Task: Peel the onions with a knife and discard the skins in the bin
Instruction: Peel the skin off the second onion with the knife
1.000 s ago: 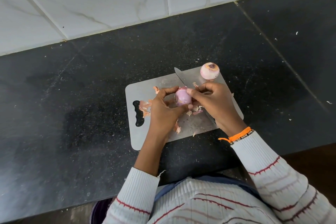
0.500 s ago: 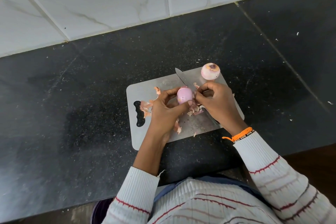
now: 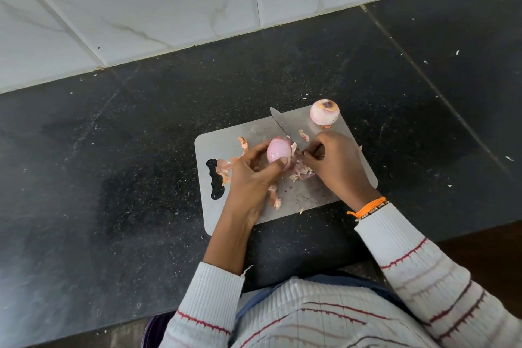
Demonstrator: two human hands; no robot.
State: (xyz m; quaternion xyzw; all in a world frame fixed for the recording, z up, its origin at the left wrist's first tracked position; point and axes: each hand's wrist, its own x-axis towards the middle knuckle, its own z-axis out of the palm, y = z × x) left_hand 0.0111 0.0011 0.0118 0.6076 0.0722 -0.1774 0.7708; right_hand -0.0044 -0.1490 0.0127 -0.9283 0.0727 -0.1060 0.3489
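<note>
A pale pink, mostly peeled onion point(image 3: 278, 150) is gripped in my left hand point(image 3: 248, 178) just above the grey cutting board point(image 3: 319, 195). My right hand point(image 3: 337, 167) is to its right, fingertips pinched on a strip of onion skin point(image 3: 299, 159) at the onion's side. The knife point(image 3: 285, 127) lies flat on the board, its blade pointing to the far left and its handle hidden under my right hand. A second peeled onion point(image 3: 324, 112) sits at the board's far right corner. Loose skins point(image 3: 226, 168) lie scattered on the board.
The board rests on a black speckled counter point(image 3: 113, 178) backed by a white tiled wall point(image 3: 141, 8). A purple bin rim point(image 3: 154, 330) shows below the counter's near edge, left of my body. Small skin flecks dot the counter.
My left hand has turned the onion so more of its peeled side faces up. My right hand's fingers slid from the onion's top to its right side, pulling skin away.
</note>
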